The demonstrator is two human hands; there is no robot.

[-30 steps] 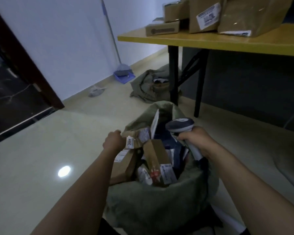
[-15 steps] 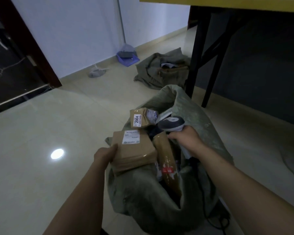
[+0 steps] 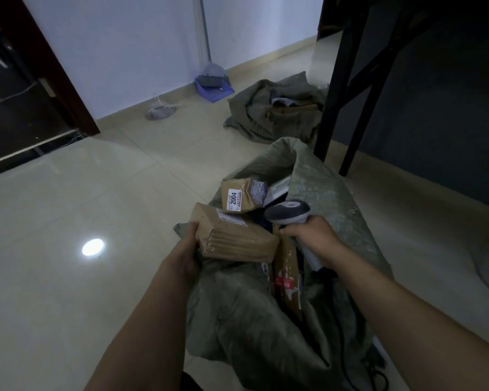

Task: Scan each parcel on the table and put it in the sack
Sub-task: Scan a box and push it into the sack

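Sack (image 3: 251, 320) of grey-green weave slumps open on the floor between the person's forearms, its mouth crowded with boxes. The left hand (image 3: 185, 249) grips the near end of a flat brown parcel (image 3: 237, 238), thumb over the edge and the other fingers hidden beneath. The right hand (image 3: 311, 238) is curled round the handle of the scanner (image 3: 288, 211), whose head points across the sack's mouth.

Half a second ago this parcel lay level with its white label facing up; now it is tipped, the label turned toward the far side, and it rests against a tall parcel with red print (image 3: 287, 275). A second ago the left hand was at a smaller box further in. I judge the parcel is being settled into the sack, so this item looks nearly finished. Just beyond it sits a small box marked 2004 (image 3: 237, 197), already inside.

The floor (image 3: 68, 277) is pale glossy tile, carrying a bright lamp reflection (image 3: 92, 246). Black table legs (image 3: 339, 80) stand behind the sack; the tabletop and its waiting parcels have slipped out of view. Farther off lie a second sack (image 3: 277, 111), a blue dustpan (image 3: 213, 90) with a broom (image 3: 212, 71), a pale wall (image 3: 124, 38) and a dark door frame (image 3: 54, 66).
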